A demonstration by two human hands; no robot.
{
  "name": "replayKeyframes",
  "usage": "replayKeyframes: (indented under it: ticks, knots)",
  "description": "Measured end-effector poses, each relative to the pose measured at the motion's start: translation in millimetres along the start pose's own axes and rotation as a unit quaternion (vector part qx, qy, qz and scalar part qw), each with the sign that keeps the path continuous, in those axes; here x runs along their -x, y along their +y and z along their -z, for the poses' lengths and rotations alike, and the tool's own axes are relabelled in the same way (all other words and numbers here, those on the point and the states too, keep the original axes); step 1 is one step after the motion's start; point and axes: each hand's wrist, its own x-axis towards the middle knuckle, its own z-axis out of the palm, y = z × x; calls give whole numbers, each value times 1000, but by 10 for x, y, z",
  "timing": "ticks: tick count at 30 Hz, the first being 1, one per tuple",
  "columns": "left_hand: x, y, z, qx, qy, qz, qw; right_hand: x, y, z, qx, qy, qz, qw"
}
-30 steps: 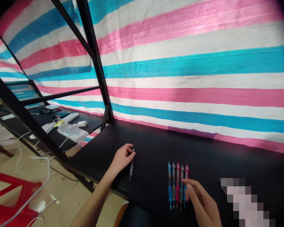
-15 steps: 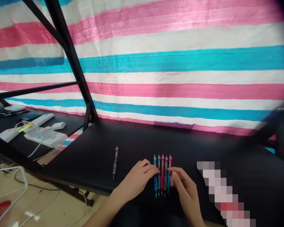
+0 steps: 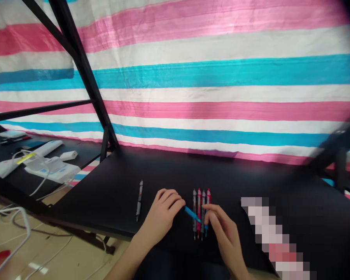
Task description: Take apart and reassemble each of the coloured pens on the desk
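Note:
My left hand (image 3: 165, 212) is closed on one end of a blue pen (image 3: 192, 214), which slants down to the right across the row beside it. That row on the black table has a grey pen (image 3: 195, 202), a pink pen (image 3: 198, 230), a second grey pen (image 3: 203, 196) and a red-topped pen (image 3: 209, 196) with a blue lower part. Curled around the row's right edge, my right hand (image 3: 225, 231) has its thumb and index finger at the red-topped pen, partly hiding it. Left of my left hand lies a separate grey pen (image 3: 139, 200).
The black table (image 3: 169, 167) backs onto a striped sheet (image 3: 210, 112). Black frame posts (image 3: 90, 77) rise at the left. White power strips (image 3: 52, 169) and cables lie on a neighbouring table. A pixelated strip (image 3: 274, 237) lies at the right.
My left hand has moved slightly left, drawing the blue pen out of the row's left end and tilting it. My right hand stays at the right edge of the row.

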Motion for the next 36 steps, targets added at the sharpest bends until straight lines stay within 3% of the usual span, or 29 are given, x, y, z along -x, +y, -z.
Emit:
replayKeyframes:
  ticks: [4,8,13,16,19,21,23,24,28,36]
  knots:
    - [-73,110,11,-6,52,-3,999,-7,-2,-34,27,-26,32,999]
    - [-128,186,-25,-9,73,-21,997,-26,27,-33,11,-1,14,1000]
    - [-152,303,-95,-20,53,7,998,-31,21,-34,-6,44,-13,999]
    - [-153,281,-51,-15,32,8,999,-22,35,-31,-20,53,-28,998]
    - [-118,14,103,-22,18,31,999,-13,86,-6,-62,92,-61,992]
    - [-68,-290,228,-64,20,166,984,-11,123,15,-109,127,-77,983]
    - [-7,-613,331,-147,-45,332,931,-13,149,27,-151,146,-85,974]
    - [23,-753,367,-161,-62,367,914,-16,157,29,-164,149,-87,971]
    - [94,-1047,426,-147,-118,401,897,-27,165,17,-173,148,-91,970]
    - [61,-1045,432,-125,-134,416,891,-22,171,28,-160,146,-88,972]
